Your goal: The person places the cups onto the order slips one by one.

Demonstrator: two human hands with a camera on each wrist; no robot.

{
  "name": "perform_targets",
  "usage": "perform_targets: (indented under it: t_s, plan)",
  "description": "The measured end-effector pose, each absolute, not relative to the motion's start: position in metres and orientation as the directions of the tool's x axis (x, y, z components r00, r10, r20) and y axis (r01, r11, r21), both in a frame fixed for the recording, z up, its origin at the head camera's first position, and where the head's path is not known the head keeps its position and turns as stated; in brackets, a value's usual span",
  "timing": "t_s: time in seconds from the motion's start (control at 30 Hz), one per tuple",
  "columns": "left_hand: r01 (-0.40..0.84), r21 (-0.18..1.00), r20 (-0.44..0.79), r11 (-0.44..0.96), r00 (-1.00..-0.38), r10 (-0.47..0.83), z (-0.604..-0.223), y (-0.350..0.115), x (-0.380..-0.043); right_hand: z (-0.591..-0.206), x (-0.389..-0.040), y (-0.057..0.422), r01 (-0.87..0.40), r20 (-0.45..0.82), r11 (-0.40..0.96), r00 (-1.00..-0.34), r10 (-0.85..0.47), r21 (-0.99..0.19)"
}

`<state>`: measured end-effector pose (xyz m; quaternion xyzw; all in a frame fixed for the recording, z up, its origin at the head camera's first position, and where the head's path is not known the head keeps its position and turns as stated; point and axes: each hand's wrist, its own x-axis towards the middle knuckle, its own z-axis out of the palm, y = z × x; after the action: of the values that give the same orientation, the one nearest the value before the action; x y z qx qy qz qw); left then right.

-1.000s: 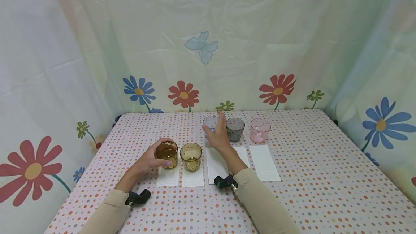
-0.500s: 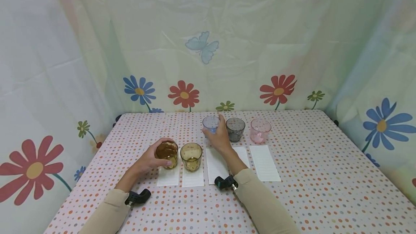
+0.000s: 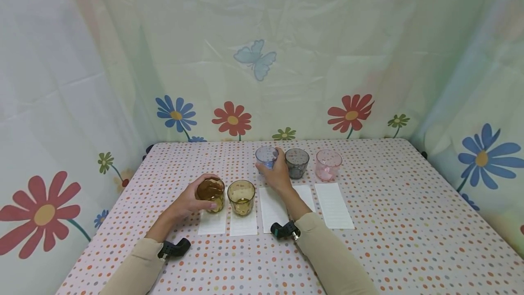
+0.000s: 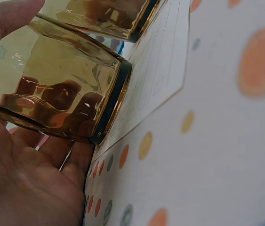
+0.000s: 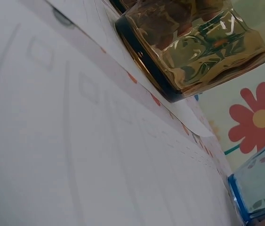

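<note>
My left hand (image 3: 188,201) grips a dark amber glass (image 3: 210,195), thumb on the near side and fingers round the far side. In the left wrist view this amber glass (image 4: 61,80) stands upright on lined paper. To its right stands a lighter yellow-amber glass (image 3: 241,197) on another paper strip. My right hand (image 3: 278,174) reaches to the back row and grips a clear blue glass (image 3: 265,155), with thumb and fingers on either side. Only part of the blue glass (image 5: 259,183) appears in the right wrist view, at its lower right edge.
Beside the blue glass stand a grey glass (image 3: 297,163) and a pink glass (image 3: 328,165). White lined paper strips (image 3: 333,206) lie in front of them on the dotted tablecloth (image 3: 393,222). Flowered curtains (image 3: 196,67) surround the table at the back and sides.
My right hand's raised fingers have come down and closed round the blue glass. The left hand and the amber glass have stayed in place.
</note>
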<state>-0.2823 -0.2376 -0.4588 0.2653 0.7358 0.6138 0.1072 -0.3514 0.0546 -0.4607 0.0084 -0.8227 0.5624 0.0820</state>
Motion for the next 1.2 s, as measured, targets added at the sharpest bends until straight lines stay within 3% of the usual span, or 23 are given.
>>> perform_targets:
  t_s: [1.2]
  plan:
    - [0.247, 0.964, 0.160, 0.101, -0.839, 0.520, -0.458, -0.237, -0.281, -0.437, -0.333, 0.064, -0.181, 0.183, 0.258, -0.983, -0.017, -0.949]
